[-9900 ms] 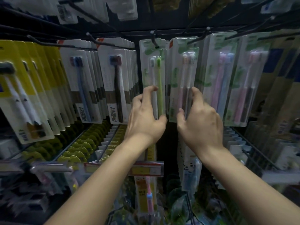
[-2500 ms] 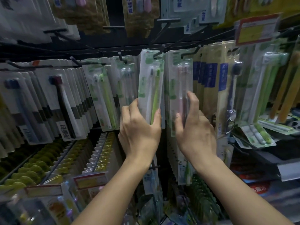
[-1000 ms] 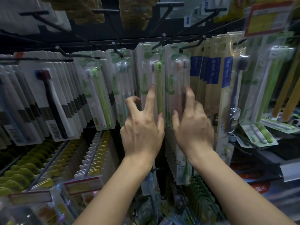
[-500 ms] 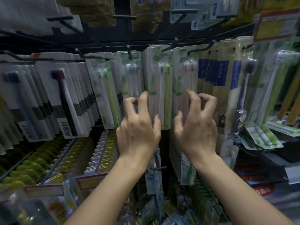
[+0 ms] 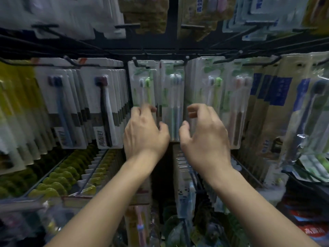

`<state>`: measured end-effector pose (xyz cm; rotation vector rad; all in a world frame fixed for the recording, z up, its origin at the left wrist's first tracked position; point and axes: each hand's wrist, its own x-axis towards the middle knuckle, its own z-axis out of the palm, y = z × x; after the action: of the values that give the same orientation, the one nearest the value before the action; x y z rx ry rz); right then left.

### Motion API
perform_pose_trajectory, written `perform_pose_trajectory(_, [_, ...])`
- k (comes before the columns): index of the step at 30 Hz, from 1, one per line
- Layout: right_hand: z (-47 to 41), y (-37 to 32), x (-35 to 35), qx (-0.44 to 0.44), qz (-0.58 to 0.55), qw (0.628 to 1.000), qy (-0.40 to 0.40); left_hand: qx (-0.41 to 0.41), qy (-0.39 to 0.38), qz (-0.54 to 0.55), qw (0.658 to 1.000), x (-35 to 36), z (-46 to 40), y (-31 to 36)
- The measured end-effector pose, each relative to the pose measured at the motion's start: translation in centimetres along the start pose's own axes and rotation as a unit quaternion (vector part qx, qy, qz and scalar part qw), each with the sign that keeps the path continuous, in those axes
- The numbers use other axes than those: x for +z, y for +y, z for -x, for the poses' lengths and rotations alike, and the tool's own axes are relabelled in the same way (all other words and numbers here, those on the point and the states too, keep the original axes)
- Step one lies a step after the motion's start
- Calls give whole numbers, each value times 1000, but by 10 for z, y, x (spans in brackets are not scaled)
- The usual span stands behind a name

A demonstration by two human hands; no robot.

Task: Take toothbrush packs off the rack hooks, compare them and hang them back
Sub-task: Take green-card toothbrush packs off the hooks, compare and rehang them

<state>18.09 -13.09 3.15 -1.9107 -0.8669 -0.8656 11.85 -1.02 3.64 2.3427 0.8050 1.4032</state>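
Observation:
Clear toothbrush packs hang in a row on black rack hooks (image 5: 135, 62). My left hand (image 5: 146, 131) is raised in front of the lower part of a pack with a white and a green brush (image 5: 144, 86). Its curled fingertips touch the pack's front and the thumb stands apart. My right hand (image 5: 204, 134) hovers with loosely curled fingers before another white-and-green pack (image 5: 212, 90) and holds nothing. A pack with grey and blue brushes (image 5: 173, 97) hangs between the two hands.
White packs with dark brushes (image 5: 105, 107) fill the hooks to the left, and blue-labelled packs (image 5: 272, 97) hang to the right. Below are rows of yellow-green packs (image 5: 58, 177). More packs hang on an upper row of hooks (image 5: 142, 13).
Both hands let go of the green and pink packs, which now hang on their hooks to the right. The view and both hands shifted left to neighbouring packs.

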Motion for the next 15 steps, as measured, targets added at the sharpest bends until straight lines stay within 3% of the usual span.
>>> perform_pose_trajectory(3, [-5, -12, 19, 2, 32, 999, -9, -8, 2, 14, 1000, 0, -9, -7])
perform_pose_trajectory(9, [-2, -17, 48, 2, -7, 1000, 10, 1, -13, 41, 999, 7, -11, -25])
perform_pose_trajectory(15, [-1, -16, 59, 56, 30, 997, -50, -21, -49, 57, 997, 8, -19, -37])
